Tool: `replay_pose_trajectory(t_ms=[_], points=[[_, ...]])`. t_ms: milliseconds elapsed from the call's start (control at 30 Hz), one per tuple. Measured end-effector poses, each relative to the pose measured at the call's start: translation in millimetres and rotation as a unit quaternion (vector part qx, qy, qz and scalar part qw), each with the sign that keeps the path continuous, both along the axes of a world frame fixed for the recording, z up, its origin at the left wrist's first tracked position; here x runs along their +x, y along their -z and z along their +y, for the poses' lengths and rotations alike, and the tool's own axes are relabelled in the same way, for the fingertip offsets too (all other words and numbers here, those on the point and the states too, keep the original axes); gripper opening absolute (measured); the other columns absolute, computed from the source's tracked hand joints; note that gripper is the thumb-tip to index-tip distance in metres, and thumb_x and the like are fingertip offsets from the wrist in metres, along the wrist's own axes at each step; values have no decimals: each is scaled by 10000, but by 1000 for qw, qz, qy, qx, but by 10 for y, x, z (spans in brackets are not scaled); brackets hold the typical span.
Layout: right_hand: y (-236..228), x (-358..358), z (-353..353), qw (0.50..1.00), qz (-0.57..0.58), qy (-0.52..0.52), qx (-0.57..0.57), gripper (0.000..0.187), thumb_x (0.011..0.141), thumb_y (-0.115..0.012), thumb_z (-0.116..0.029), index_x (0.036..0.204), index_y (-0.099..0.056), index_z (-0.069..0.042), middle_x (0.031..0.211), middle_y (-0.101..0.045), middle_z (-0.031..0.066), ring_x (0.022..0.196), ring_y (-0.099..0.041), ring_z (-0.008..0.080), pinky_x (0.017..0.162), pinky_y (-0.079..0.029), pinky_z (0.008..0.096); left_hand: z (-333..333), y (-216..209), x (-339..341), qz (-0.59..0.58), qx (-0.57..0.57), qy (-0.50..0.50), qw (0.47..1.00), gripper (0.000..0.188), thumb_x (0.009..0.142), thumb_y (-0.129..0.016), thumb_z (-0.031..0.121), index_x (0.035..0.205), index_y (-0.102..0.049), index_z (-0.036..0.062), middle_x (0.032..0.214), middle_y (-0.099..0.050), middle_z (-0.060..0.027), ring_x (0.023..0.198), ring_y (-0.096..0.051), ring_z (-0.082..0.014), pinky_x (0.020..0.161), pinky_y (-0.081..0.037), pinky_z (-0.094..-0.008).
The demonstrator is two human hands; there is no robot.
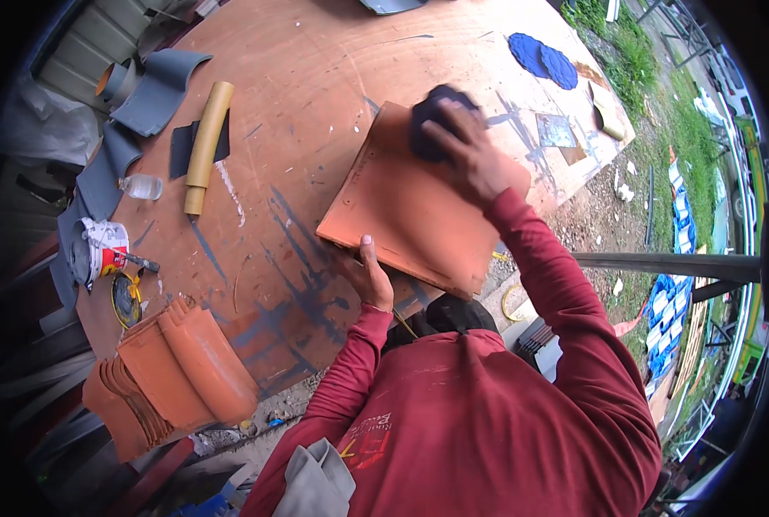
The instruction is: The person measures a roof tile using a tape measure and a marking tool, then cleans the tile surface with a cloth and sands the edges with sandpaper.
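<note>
An orange clay roof tile [410, 202] with a curved profile lies tilted over the near edge of the wooden table. My left hand [369, 277] grips its lower left edge, thumb on top and the other fingers hidden beneath. On the tile's far part my right hand [471, 151] presses a dark blue cloth pad [432, 121] against the surface; hand and pad are slightly blurred. Several more orange tiles [173, 366] stand stacked at the table's near left corner.
Left on the wooden table [290, 95] are a yellowish tube [208, 146], a small clear bottle [142, 186], a paint can [100, 250] with a brush, and a tape roll [126, 299]. Grey curved tiles [156, 90] lie beyond. Blue round pads [544, 60] rest far right. A metal bar [669, 265] juts at right.
</note>
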State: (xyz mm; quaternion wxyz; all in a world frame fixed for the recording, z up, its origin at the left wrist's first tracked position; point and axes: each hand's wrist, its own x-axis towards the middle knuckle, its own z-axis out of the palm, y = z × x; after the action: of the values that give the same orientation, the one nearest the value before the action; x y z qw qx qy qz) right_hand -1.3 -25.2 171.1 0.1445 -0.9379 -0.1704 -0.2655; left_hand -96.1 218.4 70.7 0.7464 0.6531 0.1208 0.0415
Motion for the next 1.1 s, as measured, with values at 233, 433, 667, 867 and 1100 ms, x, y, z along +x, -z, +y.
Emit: replay_pose_trajectory(t_ms=[233,433,667,867,1100], points=[[699,-433,103,964,168,-196,-60,621,865,-607,-136,1484,-556,-162,1667,-382,97,1555,-335,277,1286,-181,577,-304,177,0,25,-11,-112,993,723,1043,-604,373,1501,-303,-99,1460,-449,-294,1290,-540,-343,1071,-487,-453],[462,-1009,-1532,974,74,194,-90,416,862,-628,-119,1271,-688,-79,1577,-477,176,1514,-389,306,1260,-209,562,-179,287,-39,22,3,-130,991,633,1052,-583,358,1459,-378,-81,1423,-511,-215,1262,-597,-297,1026,-544,-425],[614,-875,-1437,921,160,33,353,587,884,-627,-1,1452,-589,-143,1597,-465,156,1460,-430,405,1211,-365,467,-318,-33,-18,50,-2,-109,993,564,1023,-586,309,1415,-433,-67,1396,-544,-186,1244,-610,-283,1037,-534,-435],[1138,-2052,-693,943,126,-12,308,666,730,-617,109,1378,-631,-45,1646,-410,110,1567,-273,382,1265,-253,564,-219,-20,-26,63,38,-132,988,591,1048,-522,360,1449,-472,-71,1457,-536,-182,1298,-588,-307,1076,-514,-444],[806,-2174,-1366,772,235,43,588,492,761,-608,110,1227,-674,-32,1452,-597,190,1400,-522,377,1172,-413,483,-147,4,-45,83,50,-141,985,689,1059,-500,431,1534,-416,-60,1582,-446,-186,1413,-489,-313,1201,-384,-430]])
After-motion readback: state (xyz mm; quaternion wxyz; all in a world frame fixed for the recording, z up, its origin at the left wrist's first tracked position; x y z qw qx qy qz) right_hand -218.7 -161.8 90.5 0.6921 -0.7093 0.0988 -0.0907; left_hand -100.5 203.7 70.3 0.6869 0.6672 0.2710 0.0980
